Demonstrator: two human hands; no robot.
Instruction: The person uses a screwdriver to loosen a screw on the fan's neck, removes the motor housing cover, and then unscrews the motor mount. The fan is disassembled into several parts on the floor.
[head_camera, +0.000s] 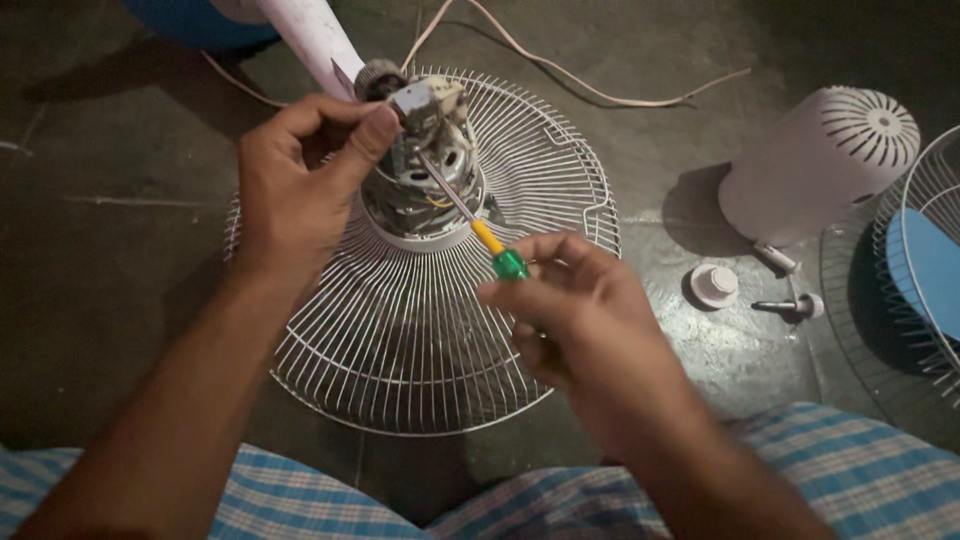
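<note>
The bare grey metal fan motor (425, 170) stands on the white wire fan guard (400, 340) lying on the floor. The left hand (300, 175) closes around the motor's top. The right hand (560, 300), nearer the camera, pinches a green-and-yellow-handled screwdriver (470, 222), its shaft angled up-left, tip apparently on the motor.

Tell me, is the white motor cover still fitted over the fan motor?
No, the white motor cover lies on the floor to the right, apart from the bare motor, which the left hand steadies while the right hand works a screwdriver.
</note>
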